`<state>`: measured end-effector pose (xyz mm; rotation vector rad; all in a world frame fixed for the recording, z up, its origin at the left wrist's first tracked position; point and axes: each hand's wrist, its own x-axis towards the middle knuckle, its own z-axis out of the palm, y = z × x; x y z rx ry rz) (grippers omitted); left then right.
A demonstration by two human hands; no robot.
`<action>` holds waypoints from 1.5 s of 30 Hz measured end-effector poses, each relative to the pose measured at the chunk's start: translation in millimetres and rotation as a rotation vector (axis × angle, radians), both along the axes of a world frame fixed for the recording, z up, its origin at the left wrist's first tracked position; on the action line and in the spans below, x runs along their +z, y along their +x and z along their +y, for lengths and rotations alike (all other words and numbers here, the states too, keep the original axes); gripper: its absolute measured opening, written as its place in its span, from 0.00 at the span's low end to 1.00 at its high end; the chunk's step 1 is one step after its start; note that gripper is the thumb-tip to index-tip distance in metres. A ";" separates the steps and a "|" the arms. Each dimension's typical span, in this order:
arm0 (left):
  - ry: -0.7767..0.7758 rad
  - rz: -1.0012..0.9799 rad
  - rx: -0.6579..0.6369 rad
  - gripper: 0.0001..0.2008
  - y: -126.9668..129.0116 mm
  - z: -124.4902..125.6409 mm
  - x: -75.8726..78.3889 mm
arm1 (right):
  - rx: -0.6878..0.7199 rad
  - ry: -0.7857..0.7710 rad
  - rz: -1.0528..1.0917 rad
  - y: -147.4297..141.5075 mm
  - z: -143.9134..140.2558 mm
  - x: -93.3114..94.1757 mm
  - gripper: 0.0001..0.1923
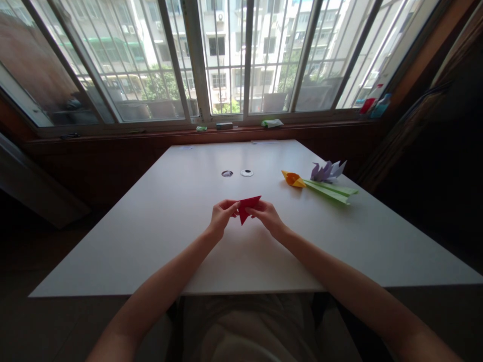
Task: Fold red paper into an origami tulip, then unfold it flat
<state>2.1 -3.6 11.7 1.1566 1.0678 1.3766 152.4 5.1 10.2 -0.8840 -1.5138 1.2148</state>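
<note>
While both arms reach out over the white counter [151, 241], the left hand [221, 216] and right hand [268, 216] pinch a folded red paper [247, 206] between them, just above the surface; paper flowers [320, 182] lie off right.

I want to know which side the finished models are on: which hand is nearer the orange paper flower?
Right. The right hand is below and left of the orange paper flower; the left hand is farther left, past the red folded paper both hands hold.

Orange paper tulip [293, 179] with green stem [330, 191], purple paper crane [327, 171], white table [158, 226].
</note>
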 end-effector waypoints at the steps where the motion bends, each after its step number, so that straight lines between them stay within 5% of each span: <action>1: 0.004 0.010 0.002 0.13 -0.1 0.0 -0.2 | 0.005 -0.017 0.014 -0.2 0.1 -0.7 0.15; 8: -0.014 0.183 -0.185 0.11 -2.1 0.8 0.1 | -0.068 -0.143 0.112 2.6 4.3 -3.9 0.13; 14: 0.030 0.282 -0.385 0.17 5.1 -2.8 -3.2 | 0.103 -0.117 0.075 3.3 0.8 -1.7 0.17; 45: 0.003 0.257 -0.491 0.18 7.0 -7.8 6.5 | -0.058 0.013 0.075 6.1 0.8 8.5 0.14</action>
